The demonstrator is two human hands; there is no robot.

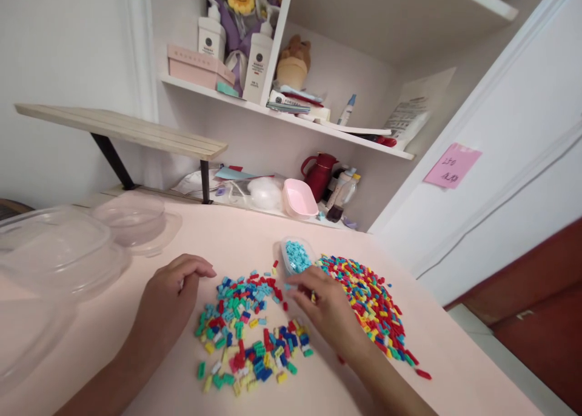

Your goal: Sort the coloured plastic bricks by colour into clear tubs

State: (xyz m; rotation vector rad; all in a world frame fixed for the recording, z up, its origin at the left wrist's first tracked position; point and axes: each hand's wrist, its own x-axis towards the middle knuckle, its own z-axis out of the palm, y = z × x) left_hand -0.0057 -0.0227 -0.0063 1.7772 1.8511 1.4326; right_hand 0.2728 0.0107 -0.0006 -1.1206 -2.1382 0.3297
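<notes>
Where the right hand [328, 310] overlaps, the larger brick pile [370, 298] hides.

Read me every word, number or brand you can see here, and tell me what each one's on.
Pink note: handwriting, seemingly "250"; the line below is unclear.
White pump bottles: labels too small to read.
Pink box: lettering too blurred.
White packet: print too blurred.
Blue-capped tube: marking too small.

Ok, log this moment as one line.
left hand: left of scattered bricks, nothing visibly held | right hand: at clear tub of light blue bricks, seemingly pinching one | mixed pile: right of tub
</notes>
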